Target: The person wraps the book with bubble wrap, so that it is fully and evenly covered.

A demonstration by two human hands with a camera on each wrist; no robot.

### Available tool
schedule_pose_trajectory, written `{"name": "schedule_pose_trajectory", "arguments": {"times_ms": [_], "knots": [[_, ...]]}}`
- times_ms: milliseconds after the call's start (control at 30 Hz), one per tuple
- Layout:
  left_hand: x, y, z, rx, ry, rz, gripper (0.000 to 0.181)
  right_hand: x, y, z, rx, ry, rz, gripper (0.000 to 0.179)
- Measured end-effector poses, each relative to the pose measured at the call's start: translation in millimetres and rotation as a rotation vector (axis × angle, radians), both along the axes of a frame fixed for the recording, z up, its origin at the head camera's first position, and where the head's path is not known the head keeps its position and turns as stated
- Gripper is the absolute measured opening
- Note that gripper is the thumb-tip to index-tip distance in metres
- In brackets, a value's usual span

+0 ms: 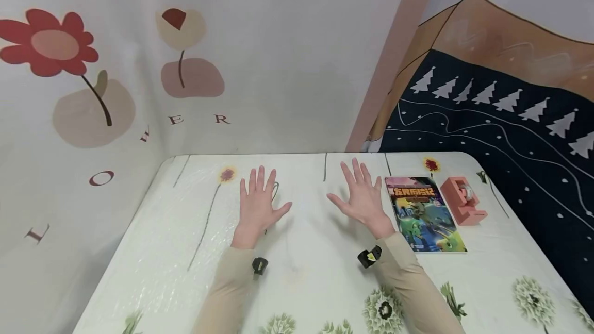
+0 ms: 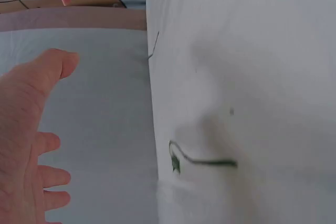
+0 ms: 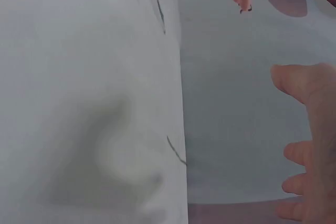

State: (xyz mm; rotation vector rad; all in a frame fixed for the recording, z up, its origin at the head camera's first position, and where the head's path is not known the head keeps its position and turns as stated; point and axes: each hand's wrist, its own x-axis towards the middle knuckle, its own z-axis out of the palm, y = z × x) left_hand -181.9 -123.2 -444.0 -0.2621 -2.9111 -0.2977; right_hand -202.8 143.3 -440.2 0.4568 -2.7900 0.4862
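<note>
Both hands hover above the white flower-printed table, fingers spread and straight, with nothing held. The left hand is left of the table's middle, its thumb pointing right. The right hand has its thumb pointing left, and its shadow falls on the cloth. Closest to the right hand lies a comic-style book with a colourful cover. Just right of the book stands a pink tape dispenser with a roll of clear tape. In the left wrist view the left thumb shows against the curtain; the right wrist view shows the right thumb.
A white curtain with printed flowers and letters hangs behind and left of the table. On the right hangs a dark blue cloth with white trees. Small dark devices are strapped at the left wrist and right wrist.
</note>
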Motion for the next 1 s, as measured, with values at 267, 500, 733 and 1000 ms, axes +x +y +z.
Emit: {"name": "schedule_pose_trajectory", "arguments": {"times_ms": [267,500,733,1000], "knots": [[18.7,-37.2,6.2,0.033,0.039,0.023,0.079,-3.7,-24,1.6,-0.158,0.007,0.079,0.077],[38.3,-70.1,9.1,0.059,0.05,0.08,0.071,-7.6,-50,1.0,-0.263,-0.008,0.13,0.069],[57.3,-102.3,6.0,0.115,0.008,0.114,0.066,-11.9,-74,-4.5,-0.341,-0.087,0.156,0.065],[80.7,-132.8,2.2,0.154,-0.009,0.146,0.064,-20.7,-107,-14.0,-0.367,-0.127,0.213,0.059]]}}
